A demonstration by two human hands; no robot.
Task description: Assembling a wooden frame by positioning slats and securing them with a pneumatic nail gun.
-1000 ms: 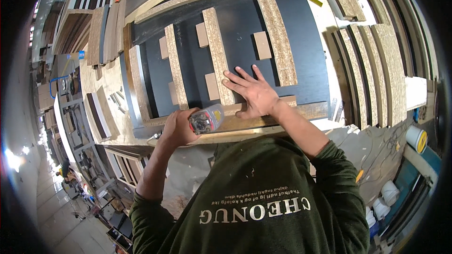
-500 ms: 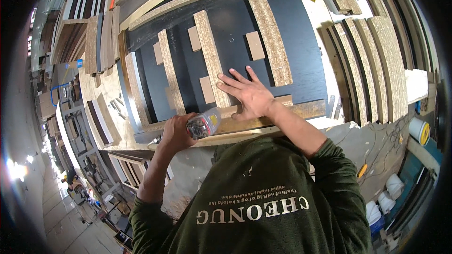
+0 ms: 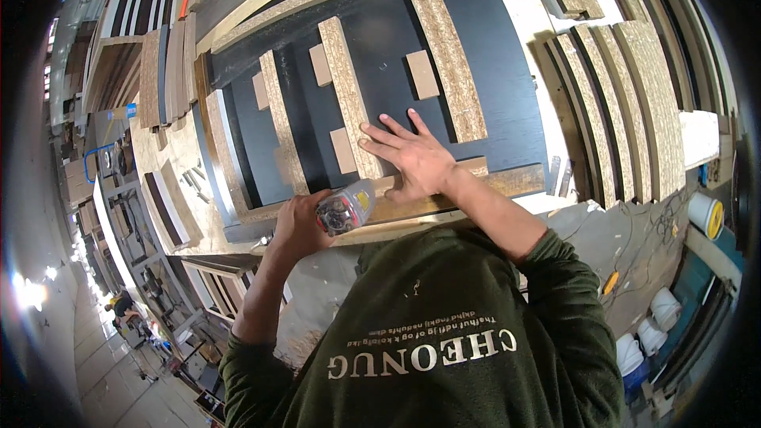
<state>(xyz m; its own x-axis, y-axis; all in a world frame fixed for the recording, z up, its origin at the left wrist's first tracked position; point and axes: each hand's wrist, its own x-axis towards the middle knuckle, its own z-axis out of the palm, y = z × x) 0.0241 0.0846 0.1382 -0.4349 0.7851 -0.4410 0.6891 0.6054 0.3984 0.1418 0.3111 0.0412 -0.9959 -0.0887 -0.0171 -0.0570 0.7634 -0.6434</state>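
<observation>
1. My left hand (image 3: 300, 226) grips a grey-and-red tool (image 3: 346, 208) at the near edge of the dark panel (image 3: 509, 71).
2. My right hand (image 3: 422, 162) is spread open, fingertips on the middle chipboard strip (image 3: 346, 93).
3. Farther right lies another chipboard strip (image 3: 445, 59).

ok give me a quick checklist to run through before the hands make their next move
1. Left hand gripping the grey tool: ok.
2. Right hand touching the middle strip: ok, some fingertips rest on it.
3. Right thumb well clear of the tool: not ok, it looks close.
4. Right-hand strip meeting the near strip: not ok, a gap shows.
5. Tool's tip placement: cannot tell, hidden.
</observation>
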